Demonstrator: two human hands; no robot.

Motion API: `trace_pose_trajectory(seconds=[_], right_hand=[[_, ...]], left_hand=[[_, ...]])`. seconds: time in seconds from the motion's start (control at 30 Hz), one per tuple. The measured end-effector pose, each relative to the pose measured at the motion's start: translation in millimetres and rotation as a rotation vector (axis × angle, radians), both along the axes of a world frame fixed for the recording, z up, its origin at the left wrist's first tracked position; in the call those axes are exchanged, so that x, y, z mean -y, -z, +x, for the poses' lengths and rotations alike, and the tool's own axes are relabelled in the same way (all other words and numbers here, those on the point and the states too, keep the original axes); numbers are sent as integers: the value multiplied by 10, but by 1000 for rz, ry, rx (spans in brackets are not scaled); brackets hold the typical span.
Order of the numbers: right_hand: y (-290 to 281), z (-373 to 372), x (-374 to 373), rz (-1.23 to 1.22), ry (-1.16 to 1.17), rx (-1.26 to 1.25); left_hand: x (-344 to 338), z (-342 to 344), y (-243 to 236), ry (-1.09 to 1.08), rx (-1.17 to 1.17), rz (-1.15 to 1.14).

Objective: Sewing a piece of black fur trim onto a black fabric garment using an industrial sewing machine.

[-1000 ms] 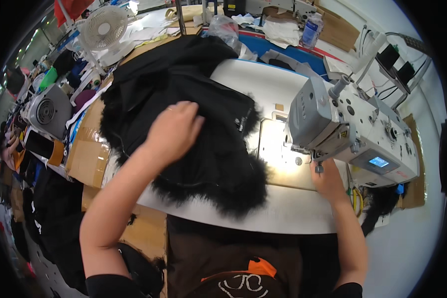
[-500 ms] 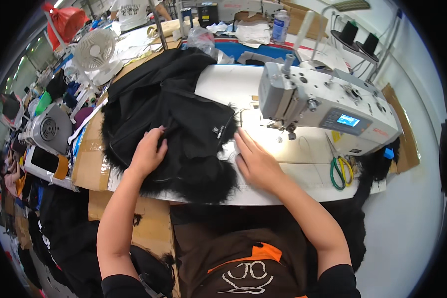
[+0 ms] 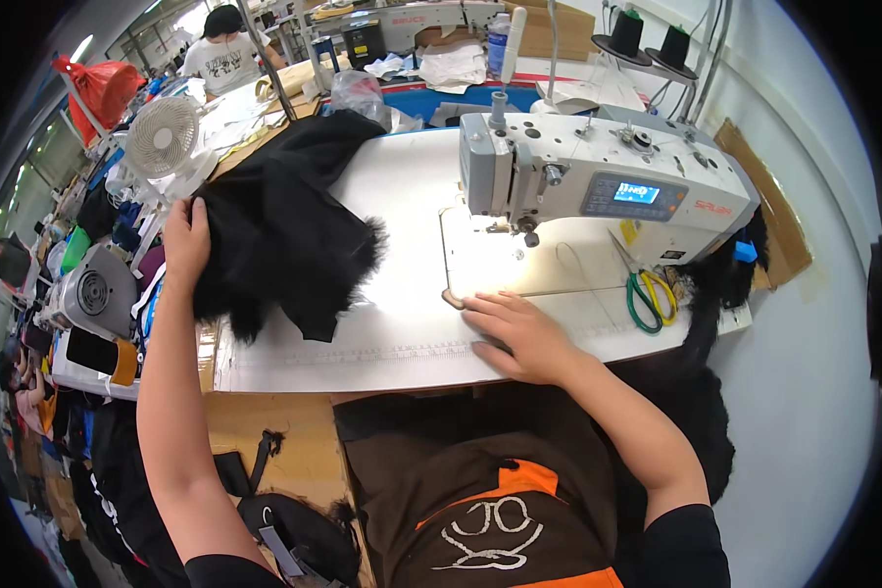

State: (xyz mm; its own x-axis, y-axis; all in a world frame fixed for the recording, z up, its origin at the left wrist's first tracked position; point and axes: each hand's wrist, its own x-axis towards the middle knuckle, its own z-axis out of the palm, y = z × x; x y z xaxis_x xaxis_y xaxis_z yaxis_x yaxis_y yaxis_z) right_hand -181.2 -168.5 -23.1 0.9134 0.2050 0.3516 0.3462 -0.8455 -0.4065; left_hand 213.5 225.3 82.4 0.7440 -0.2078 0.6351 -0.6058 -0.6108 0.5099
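A black garment with shaggy fur trim (image 3: 274, 216) lies bunched on the left half of the white sewing table (image 3: 382, 353). My left hand (image 3: 188, 240) grips its left edge, fingers curled onto the cloth. My right hand (image 3: 519, 338) rests on the bare tabletop below the needle area, fingers apart and extended, holding nothing. Above it stands a white sewing machine (image 3: 608, 181) with a lit display. Scissors with green and yellow handles (image 3: 645, 304) lie right of my right hand.
A white fan (image 3: 159, 137) and red bag (image 3: 108, 93) stand behind at left; a co-worker (image 3: 220, 64) sits beyond. Thread cones (image 3: 625, 39) are at back right. A cardboard panel (image 3: 774, 216) borders the machine. Black fur material (image 3: 701, 412) hangs at the right.
My left hand has drawn the garment leftward, baring more tabletop. My right hand left the machine's right side, came beside the garment and now lies on the table. The view has shifted.
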Motion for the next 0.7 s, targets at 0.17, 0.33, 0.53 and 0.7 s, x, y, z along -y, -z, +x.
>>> trace_pose_trajectory(seconds=[0.17, 0.33, 0.53, 0.7], right_hand=[[-73, -617, 413, -22, 199, 16], [-91, -1211, 1311, -256, 802, 127], [-424, -1309, 1615, -146, 885, -251], [-494, -1347, 1711, 48, 839, -376]], left_hand=[[-111, -169, 438, -43, -83, 219], [-191, -299, 604, -79, -68, 286], [-397, -241, 1227, -240, -142, 277], [-243, -312, 1279, -376, -88, 260]])
